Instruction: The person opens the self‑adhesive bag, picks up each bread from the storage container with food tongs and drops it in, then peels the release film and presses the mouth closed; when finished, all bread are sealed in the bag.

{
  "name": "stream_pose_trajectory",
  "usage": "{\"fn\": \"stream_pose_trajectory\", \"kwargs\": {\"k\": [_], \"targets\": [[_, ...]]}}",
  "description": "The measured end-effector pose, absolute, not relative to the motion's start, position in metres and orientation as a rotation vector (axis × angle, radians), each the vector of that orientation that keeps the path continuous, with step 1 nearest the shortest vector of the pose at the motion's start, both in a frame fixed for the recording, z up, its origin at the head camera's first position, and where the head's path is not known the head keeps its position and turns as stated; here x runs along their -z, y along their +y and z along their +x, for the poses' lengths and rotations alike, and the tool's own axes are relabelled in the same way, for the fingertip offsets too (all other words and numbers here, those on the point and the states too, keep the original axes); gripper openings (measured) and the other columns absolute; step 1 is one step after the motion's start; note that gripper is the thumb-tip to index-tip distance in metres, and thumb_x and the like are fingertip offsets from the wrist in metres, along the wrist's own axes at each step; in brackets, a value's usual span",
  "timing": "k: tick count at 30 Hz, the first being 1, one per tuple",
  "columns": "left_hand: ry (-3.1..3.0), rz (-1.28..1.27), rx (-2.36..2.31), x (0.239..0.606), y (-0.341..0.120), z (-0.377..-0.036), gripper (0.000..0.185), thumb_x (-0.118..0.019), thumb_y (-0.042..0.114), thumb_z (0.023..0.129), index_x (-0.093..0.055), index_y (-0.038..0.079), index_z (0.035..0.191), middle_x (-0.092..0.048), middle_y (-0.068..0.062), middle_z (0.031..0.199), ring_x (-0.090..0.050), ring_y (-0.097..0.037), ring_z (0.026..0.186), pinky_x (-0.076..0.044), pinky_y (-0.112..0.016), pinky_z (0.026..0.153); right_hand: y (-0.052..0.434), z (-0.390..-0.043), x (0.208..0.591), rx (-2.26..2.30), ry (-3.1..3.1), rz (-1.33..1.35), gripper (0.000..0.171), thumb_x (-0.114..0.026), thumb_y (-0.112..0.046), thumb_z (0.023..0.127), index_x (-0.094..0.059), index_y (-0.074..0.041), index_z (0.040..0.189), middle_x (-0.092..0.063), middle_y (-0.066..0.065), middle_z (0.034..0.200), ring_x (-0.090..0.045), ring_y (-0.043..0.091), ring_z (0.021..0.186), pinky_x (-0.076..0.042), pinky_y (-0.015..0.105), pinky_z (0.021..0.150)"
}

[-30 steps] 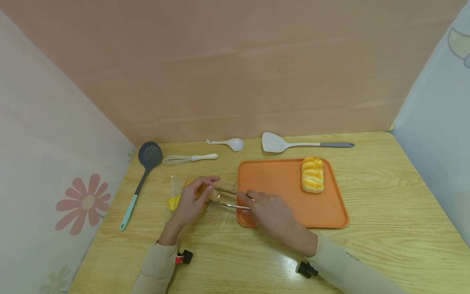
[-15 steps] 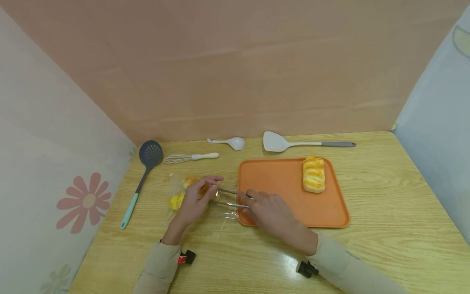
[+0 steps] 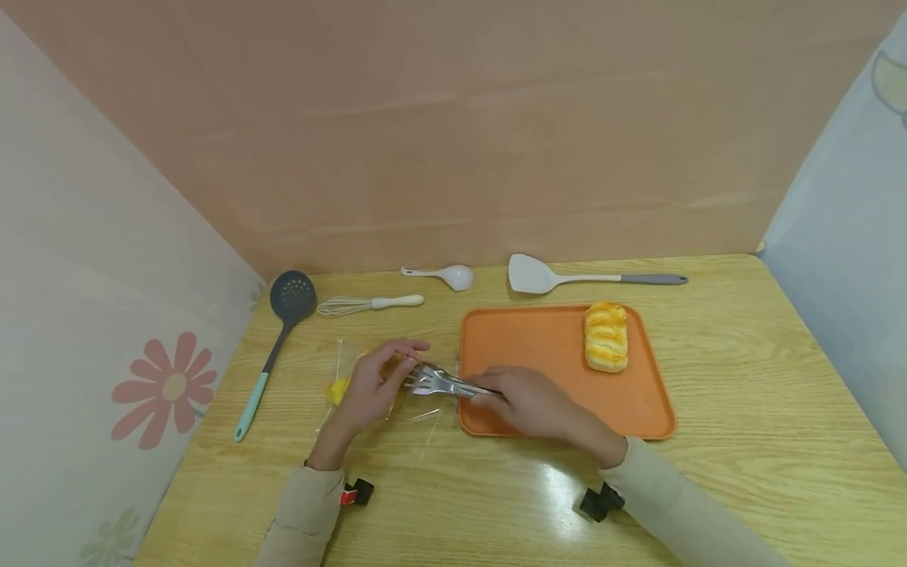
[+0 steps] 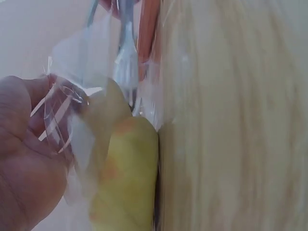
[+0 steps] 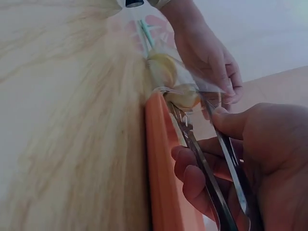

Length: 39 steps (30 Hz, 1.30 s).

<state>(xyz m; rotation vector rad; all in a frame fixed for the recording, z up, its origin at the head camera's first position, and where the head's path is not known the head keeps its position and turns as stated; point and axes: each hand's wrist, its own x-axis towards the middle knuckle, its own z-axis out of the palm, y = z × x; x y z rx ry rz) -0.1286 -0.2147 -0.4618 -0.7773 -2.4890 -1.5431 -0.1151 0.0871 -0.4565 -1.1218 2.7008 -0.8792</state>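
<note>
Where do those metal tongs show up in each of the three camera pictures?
Head view: the metal tongs lie mid-table, in the right hand, tips at the clear bag.
Left wrist view: only the blurred tong tips show at top centre, above the bread.
Right wrist view: they run from lower right up to the bag.
Shared landmark: the orange tray edge beside the tongs.

A bread roll (image 3: 605, 337) is placed on the tray (image 3: 538, 339), far right. A bagged roll (image 3: 340, 387) is found left of it. Skimmer (image 3: 275, 339), whisk (image 3: 368, 304), spoon (image 3: 442, 275) and spatula (image 3: 581, 276) are lined up behind.
</note>
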Motion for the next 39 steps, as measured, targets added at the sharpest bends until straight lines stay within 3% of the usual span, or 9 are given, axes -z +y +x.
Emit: {"fn": "stream_pose_trajectory", "kwargs": {"k": [3, 8, 12, 17, 22, 25, 28, 33, 39], "targets": [[-2.498, -0.781, 1.535, 0.461, -0.215, -0.128, 0.009, -0.064, -0.001, 0.111, -0.072, 0.003, 0.110, -0.078, -0.011, 0.134, -0.070, -0.034, 0.134, -0.053, -0.028, 0.111, 0.085, -0.116, 0.457, 0.918, 2.646, -1.058, 0.033, -0.062, -0.032, 0.116, -0.076, -0.016, 0.141, -0.075, -0.008, 0.107, -0.066, 0.010, 0.094, -0.057, 0.039, 0.083], [-2.487, -0.718, 1.499, 0.462, -0.217, -0.128, 0.009, -0.063, -0.001, 0.111, -0.072, 0.000, 0.112, -0.077, -0.014, 0.136, -0.071, -0.040, 0.129, -0.057, -0.027, 0.102, 0.084, -0.110, 0.453, 0.780, 2.778, -1.028, 0.039, -0.067, -0.036, 0.113, -0.074, -0.013, 0.143, -0.073, -0.004, 0.109, -0.066, 0.012, 0.086, -0.056, 0.036, 0.070], [-2.497, -0.676, 1.455, 0.462, -0.218, -0.128, 0.009, -0.064, 0.001, 0.112, -0.072, -0.002, 0.112, -0.077, -0.014, 0.137, -0.071, -0.042, 0.127, -0.060, -0.042, 0.101, 0.084, -0.101, 0.451, 0.613, 2.950, -1.097, 0.049, -0.078, -0.040, 0.106, -0.072, -0.013, 0.146, -0.071, -0.002, 0.105, -0.066, 0.013, 0.072, -0.051, 0.033, 0.056], [-2.504, -0.668, 1.456, 0.460, -0.218, -0.128, 0.009, -0.064, 0.002, 0.112, -0.073, 0.001, 0.112, -0.077, -0.014, 0.137, -0.072, -0.039, 0.128, -0.058, -0.056, 0.105, 0.079, -0.095, 0.455, 0.464, 3.079, -1.215, 0.052, -0.086, -0.039, 0.099, -0.072, -0.015, 0.143, -0.068, -0.003, 0.102, -0.063, 0.014, 0.063, -0.046, 0.031, 0.047], [-2.494, -0.695, 1.473, 0.459, -0.218, -0.128, 0.008, -0.064, 0.000, 0.111, -0.072, -0.003, 0.112, -0.077, -0.015, 0.137, -0.073, -0.040, 0.125, -0.060, -0.046, 0.104, 0.075, -0.095, 0.460, 0.374, 3.133, -1.283, 0.046, -0.088, -0.033, 0.098, -0.075, -0.015, 0.138, -0.067, -0.005, 0.099, -0.063, 0.014, 0.062, -0.041, 0.027, 0.042], [-2.498, -0.717, 1.481, 0.460, -0.217, -0.128, 0.008, -0.064, -0.001, 0.111, -0.072, -0.004, 0.112, -0.077, -0.014, 0.137, -0.074, -0.037, 0.125, -0.061, -0.034, 0.101, 0.076, -0.097, 0.461, 0.428, 3.141, -1.269, 0.045, -0.087, -0.031, 0.098, -0.076, -0.019, 0.140, -0.067, -0.008, 0.098, -0.066, 0.014, 0.065, -0.041, 0.027, 0.043], [-2.513, -0.732, 1.498, 0.461, -0.217, -0.128, 0.009, -0.064, 0.000, 0.111, -0.072, -0.004, 0.112, -0.077, -0.012, 0.136, -0.072, -0.035, 0.128, -0.059, -0.029, 0.102, 0.080, -0.102, 0.461, 0.544, 3.083, -1.251, 0.042, -0.084, -0.031, 0.101, -0.077, -0.022, 0.141, -0.071, -0.009, 0.103, -0.069, 0.014, 0.071, -0.049, 0.030, 0.049], [-2.546, -0.779, 1.525, 0.457, -0.215, -0.126, 0.008, -0.064, 0.000, 0.111, -0.072, -0.001, 0.112, -0.078, -0.010, 0.135, -0.070, -0.034, 0.132, -0.057, -0.035, 0.109, 0.085, -0.114, 0.462, 0.693, 2.930, -1.248, 0.040, -0.080, -0.031, 0.105, -0.077, -0.021, 0.143, -0.077, -0.008, 0.113, -0.067, 0.008, 0.074, -0.056, 0.033, 0.061], [-2.579, -0.811, 1.435, 0.457, -0.215, -0.126, 0.007, -0.066, 0.001, 0.110, -0.073, 0.003, 0.111, -0.078, -0.014, 0.134, -0.071, -0.036, 0.131, -0.057, -0.052, 0.111, 0.083, -0.116, 0.465, 0.693, 2.888, -1.237, 0.040, -0.078, -0.034, 0.106, -0.076, -0.020, 0.143, -0.077, -0.007, 0.116, -0.069, 0.009, 0.079, -0.057, 0.034, 0.063]]}}
